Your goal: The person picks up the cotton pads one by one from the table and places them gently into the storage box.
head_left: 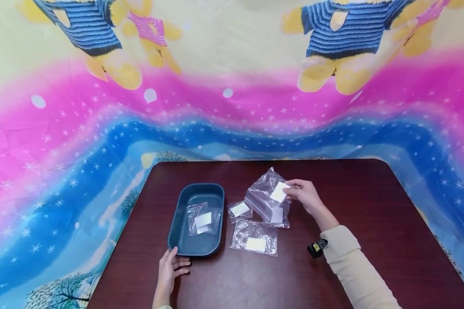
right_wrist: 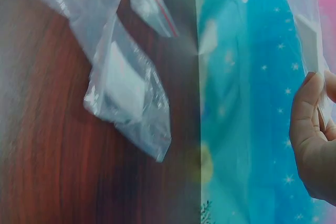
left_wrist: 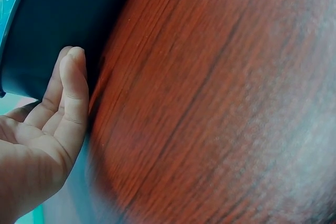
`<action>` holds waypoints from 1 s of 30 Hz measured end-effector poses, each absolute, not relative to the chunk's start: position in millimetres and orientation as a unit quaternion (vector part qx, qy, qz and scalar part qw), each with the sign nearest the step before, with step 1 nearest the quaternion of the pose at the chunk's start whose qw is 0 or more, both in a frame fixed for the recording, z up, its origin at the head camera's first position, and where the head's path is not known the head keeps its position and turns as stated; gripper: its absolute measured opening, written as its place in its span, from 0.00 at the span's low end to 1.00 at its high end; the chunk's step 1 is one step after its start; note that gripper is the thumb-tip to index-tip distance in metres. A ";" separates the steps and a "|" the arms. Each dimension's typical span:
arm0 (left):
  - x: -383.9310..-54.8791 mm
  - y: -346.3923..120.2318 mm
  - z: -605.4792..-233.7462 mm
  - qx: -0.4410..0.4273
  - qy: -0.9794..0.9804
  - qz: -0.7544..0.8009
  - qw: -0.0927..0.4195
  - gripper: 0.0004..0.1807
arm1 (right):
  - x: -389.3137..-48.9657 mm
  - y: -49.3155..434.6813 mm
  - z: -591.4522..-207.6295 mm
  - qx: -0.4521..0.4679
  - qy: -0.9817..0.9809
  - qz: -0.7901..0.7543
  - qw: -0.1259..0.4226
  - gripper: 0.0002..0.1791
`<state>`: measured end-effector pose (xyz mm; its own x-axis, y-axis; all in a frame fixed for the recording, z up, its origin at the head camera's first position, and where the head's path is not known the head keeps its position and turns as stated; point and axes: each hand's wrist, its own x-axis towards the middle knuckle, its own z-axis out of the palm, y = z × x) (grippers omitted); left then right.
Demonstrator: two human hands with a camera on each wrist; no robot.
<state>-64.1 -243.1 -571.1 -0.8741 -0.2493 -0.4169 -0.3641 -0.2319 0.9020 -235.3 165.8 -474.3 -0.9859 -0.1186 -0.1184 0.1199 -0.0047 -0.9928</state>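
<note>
My right hand (head_left: 303,193) pinches a white rectangular piece (head_left: 279,192) with a clear plastic bag (head_left: 261,191) around it. In the right wrist view, thumb and fingers meet at the lower end of this white piece (right_wrist: 310,40). At the near left corner of a dark blue-green tray (head_left: 174,221), my left hand (head_left: 167,271) touches the rim with its thumb. Its fingers (left_wrist: 73,87) extend against the tray's outer wall in the left wrist view. Inside the tray lies a clear zip bag (head_left: 198,211) holding white pieces.
Right of the tray lie a small clear bag (head_left: 232,216) and a flat clear bag (head_left: 268,246), each with a white piece inside. Everything stands on a dark red-brown wooden table (head_left: 352,193). A patterned cloth (head_left: 232,107) hangs behind it.
</note>
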 end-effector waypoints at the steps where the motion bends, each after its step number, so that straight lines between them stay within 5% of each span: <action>1: -63.8 -243.1 -571.2 -0.248 0.619 0.744 0.039 0.24 | -235.5 163.7 -473.4 -0.001 0.701 -0.708 0.085 0.20; 30: -62.1 -239.8 -567.3 -0.239 0.626 0.742 0.024 0.24 | -246.9 93.2 -451.2 -0.029 0.673 -0.732 0.101 0.18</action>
<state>-62.1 -239.8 -567.3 -0.8848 -0.2624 -0.3851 -0.3351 -0.2160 0.9171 -246.9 93.2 -451.2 -0.9778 -0.1876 -0.0932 0.1088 -0.0748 -0.9912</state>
